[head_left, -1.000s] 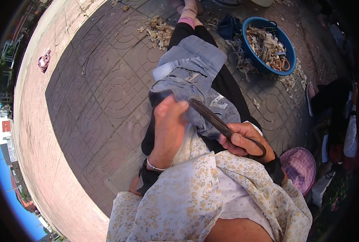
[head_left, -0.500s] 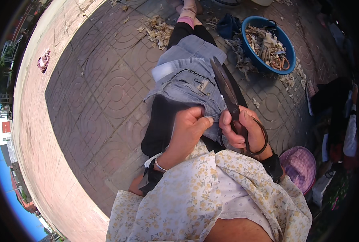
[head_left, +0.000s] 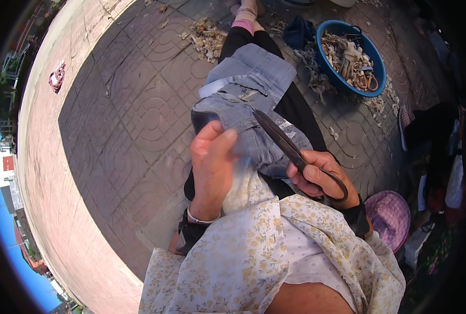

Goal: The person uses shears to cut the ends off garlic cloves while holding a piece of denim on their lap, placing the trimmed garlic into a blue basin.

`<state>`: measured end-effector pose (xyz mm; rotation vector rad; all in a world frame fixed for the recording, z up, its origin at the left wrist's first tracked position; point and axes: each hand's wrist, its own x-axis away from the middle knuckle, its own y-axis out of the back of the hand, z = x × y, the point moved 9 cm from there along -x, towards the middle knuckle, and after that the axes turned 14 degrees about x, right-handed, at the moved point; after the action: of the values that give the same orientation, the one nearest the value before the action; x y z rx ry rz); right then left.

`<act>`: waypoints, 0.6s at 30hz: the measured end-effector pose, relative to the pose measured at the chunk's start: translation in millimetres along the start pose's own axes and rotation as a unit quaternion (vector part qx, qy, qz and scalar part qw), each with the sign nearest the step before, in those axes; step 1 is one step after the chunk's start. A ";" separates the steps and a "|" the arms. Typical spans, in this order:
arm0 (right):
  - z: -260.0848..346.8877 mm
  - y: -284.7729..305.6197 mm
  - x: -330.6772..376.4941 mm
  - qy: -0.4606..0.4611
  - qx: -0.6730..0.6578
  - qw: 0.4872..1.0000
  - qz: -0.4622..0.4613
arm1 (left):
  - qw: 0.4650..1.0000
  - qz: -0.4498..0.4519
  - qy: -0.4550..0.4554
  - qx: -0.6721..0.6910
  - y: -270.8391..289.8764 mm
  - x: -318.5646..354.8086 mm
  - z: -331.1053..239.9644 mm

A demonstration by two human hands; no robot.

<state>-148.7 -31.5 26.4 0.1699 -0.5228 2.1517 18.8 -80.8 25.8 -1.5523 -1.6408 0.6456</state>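
Note:
Across my outstretched legs lies a piece of light blue denim clothing, crumpled, with a dark beaded trim along its upper part. My right hand grips large dark scissors by the handles. Their blades are together, pointing up and left over the denim. My left hand is raised at the denim's left edge, thumb and forefinger upward. Motion smears its fingertips, so I cannot make out whether anything is between them.
A blue basin full of pale scraps stands at the far right, beside dark blue cloth. Scraps lie heaped on the paving near my feet. A pink checked hat sits at my right, near another person's dark-clothed leg.
My left hand has moved left and up from the denim edge it was pinching. The scissors have dropped lower and tilted left over the denim, which has shifted and folded.

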 end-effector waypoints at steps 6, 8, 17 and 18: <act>-2.9 -6.7 6.8 -0.039 0.036 0.998 0.024 | 0.998 -0.019 -0.010 -0.051 -5.1 2.9 -0.5; -3.1 -6.8 7.1 -0.047 0.037 0.998 0.023 | 0.998 -0.022 -0.012 -0.055 -5.0 3.3 -0.5; -3.1 -7.5 8.3 -0.060 0.035 0.997 0.023 | 0.998 -0.020 -0.013 -0.053 -4.3 3.0 0.3; -3.2 -7.6 8.3 -0.061 0.031 0.997 0.023 | 0.998 -0.023 -0.013 -0.054 -4.0 3.1 0.2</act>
<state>-147.4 -20.1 28.4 0.3275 -0.5352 2.2126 16.3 -78.2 29.5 -1.5824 -1.7517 0.5640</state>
